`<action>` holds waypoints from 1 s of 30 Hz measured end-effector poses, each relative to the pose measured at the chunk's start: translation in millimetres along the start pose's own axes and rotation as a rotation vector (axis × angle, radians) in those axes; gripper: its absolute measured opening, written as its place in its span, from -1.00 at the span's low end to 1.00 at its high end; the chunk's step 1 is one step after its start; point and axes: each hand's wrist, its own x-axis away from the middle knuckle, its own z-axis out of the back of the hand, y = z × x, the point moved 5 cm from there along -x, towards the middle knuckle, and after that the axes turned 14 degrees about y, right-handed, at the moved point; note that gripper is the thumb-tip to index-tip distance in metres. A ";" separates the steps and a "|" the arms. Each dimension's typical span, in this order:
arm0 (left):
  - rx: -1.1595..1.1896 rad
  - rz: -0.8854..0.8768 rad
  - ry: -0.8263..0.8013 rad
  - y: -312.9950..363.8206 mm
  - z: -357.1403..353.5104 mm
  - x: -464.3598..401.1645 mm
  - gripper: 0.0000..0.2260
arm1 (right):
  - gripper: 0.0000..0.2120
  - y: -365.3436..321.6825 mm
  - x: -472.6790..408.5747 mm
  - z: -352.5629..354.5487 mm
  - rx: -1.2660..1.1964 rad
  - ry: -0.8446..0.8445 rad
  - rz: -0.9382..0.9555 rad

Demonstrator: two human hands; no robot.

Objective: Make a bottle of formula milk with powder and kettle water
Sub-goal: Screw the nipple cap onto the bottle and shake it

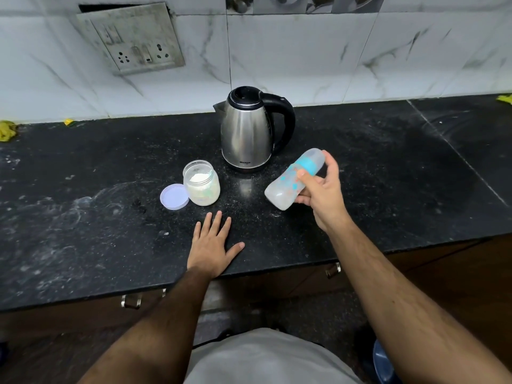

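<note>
- Head view: the right hand [321, 189] grips a baby bottle [293, 178] around its middle, fingers and thumb curled round it; the bottle is tilted, cap end up and away, lifted off the black counter [97, 217].
- The bottle is cloudy with a blue collar and blue-orange prints; nothing readable on it.
- The left hand [213, 245] lies flat on the counter, fingers spread.
- A steel kettle [249, 131] stands behind, lettering near its base reading "MILTON".
- An open powder jar [202, 187] stands left of the kettle, its lid [174, 196] lying touching it.
- A grimy socket plate [133, 40] sits on the tiled wall.
</note>
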 end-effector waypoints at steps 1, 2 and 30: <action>0.000 0.001 0.001 0.0 0.1 0.4 -0.17 | -0.32 1.8 3.4 -3.2 0.046 -0.045 0.004; 0.003 0.006 0.003 -0.6 0.1 1.3 -0.17 | -0.32 4.0 7.4 -6.0 0.083 -0.085 0.006; -0.010 0.010 0.000 -3.4 0.2 2.1 -0.18 | -0.34 -0.5 9.3 -12.4 0.053 -0.023 0.020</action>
